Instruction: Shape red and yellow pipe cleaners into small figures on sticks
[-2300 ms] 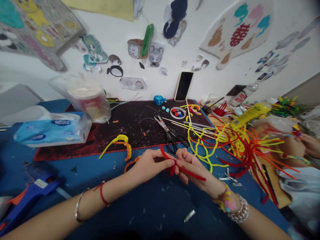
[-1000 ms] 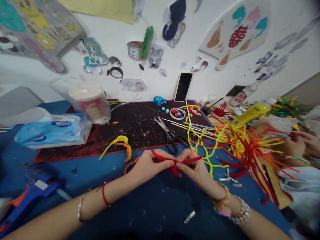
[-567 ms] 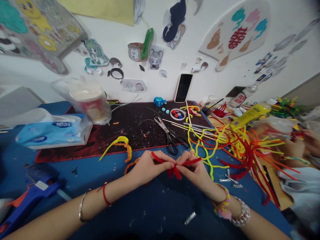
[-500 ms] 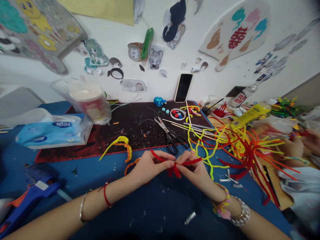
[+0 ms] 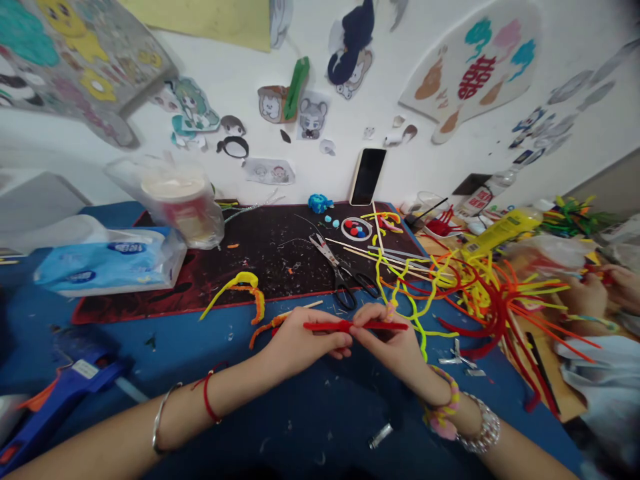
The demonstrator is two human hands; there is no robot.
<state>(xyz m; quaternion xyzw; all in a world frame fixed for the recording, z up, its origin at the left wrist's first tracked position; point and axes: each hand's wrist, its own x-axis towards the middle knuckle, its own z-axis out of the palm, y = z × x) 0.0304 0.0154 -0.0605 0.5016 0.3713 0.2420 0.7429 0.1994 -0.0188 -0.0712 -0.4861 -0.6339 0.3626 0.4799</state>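
A red pipe cleaner (image 5: 380, 325) stretches level between my two hands, above the blue tabletop. My left hand (image 5: 307, 339) is closed, pinching it near its middle with thumb and fingers. From the other side, my right hand (image 5: 387, 339) pinches the same piece close to the left fingertips. Its middle is partly hidden by the fingers. Just beyond the hands lie black-handled scissors (image 5: 337, 267), blades apart. Left of them sits a bent yellow and orange pipe-cleaner piece (image 5: 250, 287). An orange piece (image 5: 265, 328) lies partly behind my left hand.
A blue glue gun (image 5: 75, 387) and a tissue pack (image 5: 110, 260) are at the left, a bagged cup (image 5: 180, 207) behind. Tangled pipe cleaners (image 5: 490, 293) cover the right side. A phone (image 5: 369, 177) leans on the wall. Another person's hand (image 5: 593, 293) works at far right.
The red pipe cleaner's ends have gone from slanting to a nearly straight line. The short red strands hanging below the fingers no longer show. Both hands stay almost in place.
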